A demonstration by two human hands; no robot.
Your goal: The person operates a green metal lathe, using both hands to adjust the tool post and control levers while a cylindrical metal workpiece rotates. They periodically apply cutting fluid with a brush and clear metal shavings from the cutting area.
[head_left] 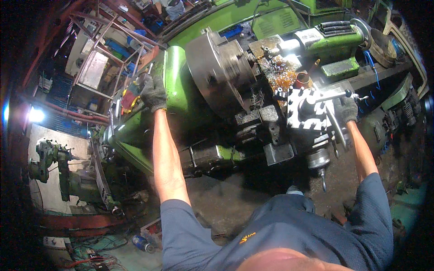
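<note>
At lathe headstock (175, 67), left hand (154, 93), perhaps for control; right hand (347, 109) by toolpost lever (333, 96), likewise; finger grips: cannot tell.

You have two gloved hands, one left hand (155, 92) and one right hand (347, 109), at one green lathe (174, 72) bearing one chuck (210, 67), one tailstock (346, 44) and one tool post (308, 108), with one reddish tin (303, 82) by the post's far edge.
</note>
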